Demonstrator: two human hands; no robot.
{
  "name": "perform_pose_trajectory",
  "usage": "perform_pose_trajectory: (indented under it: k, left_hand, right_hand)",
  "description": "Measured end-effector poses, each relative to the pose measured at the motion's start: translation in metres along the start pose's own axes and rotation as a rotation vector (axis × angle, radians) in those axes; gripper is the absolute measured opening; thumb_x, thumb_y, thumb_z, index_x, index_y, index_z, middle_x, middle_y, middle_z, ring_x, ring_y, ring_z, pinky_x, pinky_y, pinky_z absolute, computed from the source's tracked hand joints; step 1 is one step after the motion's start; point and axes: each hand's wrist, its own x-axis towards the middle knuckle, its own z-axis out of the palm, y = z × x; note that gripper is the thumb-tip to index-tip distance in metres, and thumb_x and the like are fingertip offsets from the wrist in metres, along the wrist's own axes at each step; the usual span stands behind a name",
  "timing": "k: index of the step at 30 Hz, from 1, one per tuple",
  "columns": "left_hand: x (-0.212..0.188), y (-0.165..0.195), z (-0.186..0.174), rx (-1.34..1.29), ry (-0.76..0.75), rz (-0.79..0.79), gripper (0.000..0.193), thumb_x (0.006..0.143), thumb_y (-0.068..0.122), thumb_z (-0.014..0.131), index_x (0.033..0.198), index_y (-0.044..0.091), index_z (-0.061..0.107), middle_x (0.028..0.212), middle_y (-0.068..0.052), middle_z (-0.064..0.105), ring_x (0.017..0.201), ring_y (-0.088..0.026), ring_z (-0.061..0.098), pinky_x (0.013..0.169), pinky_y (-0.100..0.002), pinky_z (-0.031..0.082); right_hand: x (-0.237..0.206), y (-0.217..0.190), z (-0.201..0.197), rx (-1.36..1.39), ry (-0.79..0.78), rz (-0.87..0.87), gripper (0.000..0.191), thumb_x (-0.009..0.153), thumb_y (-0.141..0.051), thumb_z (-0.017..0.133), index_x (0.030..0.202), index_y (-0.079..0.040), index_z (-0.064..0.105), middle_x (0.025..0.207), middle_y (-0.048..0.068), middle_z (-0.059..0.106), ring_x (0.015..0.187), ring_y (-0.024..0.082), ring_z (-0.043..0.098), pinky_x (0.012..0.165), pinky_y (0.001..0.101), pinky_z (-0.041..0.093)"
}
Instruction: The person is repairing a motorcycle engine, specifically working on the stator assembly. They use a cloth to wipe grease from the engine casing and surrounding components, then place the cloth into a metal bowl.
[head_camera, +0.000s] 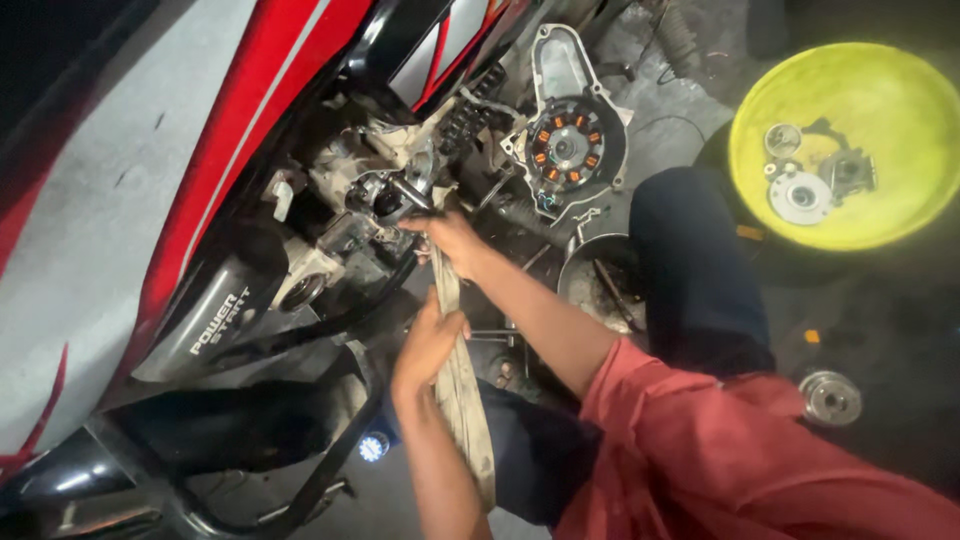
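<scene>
To the far left of both hands, the red and grey fairing (215, 150) of a motorcycle was seen, with a black panel (225, 320) below it and black frame tubing (300, 490) running under the left forearm. The left hand (428, 345) was clenched around a long, dirty strip of cloth (462, 400), gripped about midway along its length; below that hand the strip hung down towards the lap. Above the left hand the cloth was drawn taut up to the right hand (452, 243), which was closed on its upper end. Just above and to the left of the right hand the opened engine (385, 195) was exposed, the fingers lying against its dark metal parts; whether the cloth was looped round any part could not be told. Up and to the right of the right hand a cover with a ring of copper coils (567, 148) was leaned against the machine. Right of the right forearm a dark pan (598, 285) was set on the floor, beside a knee in dark trousers (695, 270). A red sleeve (700, 440) was seen below. Well to the right of both hands, a yellow bowl (880, 100) held several metal parts (815, 175), and a round metal disc (830, 397) lay on the floor below it.
</scene>
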Motion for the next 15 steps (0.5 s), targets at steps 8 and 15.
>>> perform_pose_trajectory:
  k: [8,15]
  left_hand:
    - [0.008,-0.002,-0.003,0.060,0.042,-0.062,0.041,0.082,0.007,0.052,0.121,-0.003,0.056,0.072,-0.009,0.060,0.066,-0.021,0.059,0.062,-0.036,0.049]
    - [0.018,-0.006,-0.007,0.088,0.056,-0.092,0.042,0.083,0.009,0.050,0.124,-0.001,0.050,0.069,-0.012,0.063,0.063,-0.022,0.062,0.061,-0.037,0.051]
  right_hand:
    - [0.025,0.018,-0.002,0.133,0.048,-0.012,0.038,0.081,-0.008,0.078,0.114,0.000,0.062,0.082,0.005,0.064,0.053,0.012,0.052,0.044,0.0332,0.051]
    - [0.030,0.019,0.008,0.100,0.060,-0.038,0.074,0.073,-0.004,0.081,0.136,-0.008,0.042,0.074,0.002,0.058,0.052,0.012,0.051,0.041,0.0316,0.048]
